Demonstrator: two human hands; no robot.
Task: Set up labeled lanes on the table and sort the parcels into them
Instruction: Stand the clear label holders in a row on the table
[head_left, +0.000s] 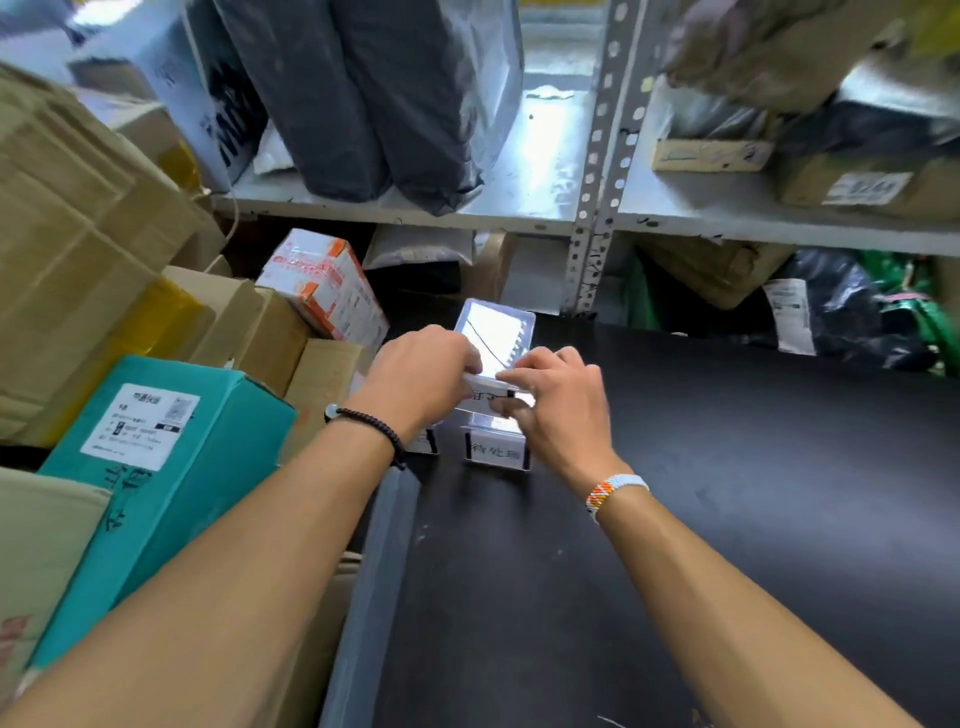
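Parcel depot vibes: metal shelving (597, 156) stuffed with grey bags (363, 104), cardboard boxes (78, 260) piled on the left, black worktop (727, 467) in front. The person has both hands on a clear label stand (496, 332), held just over the worktop's far left corner. The left hand (421, 379) has its grip pinched on the near left edge, and the right hand (561, 405) is clamped on the near right edge. A second label stand (496, 452) with handwritten characters sits on the worktop right beneath them.

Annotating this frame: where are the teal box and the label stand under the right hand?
teal box (241, 415), head view: bare top face beside its shipping label.
label stand (496, 453), head view: its handwritten card.
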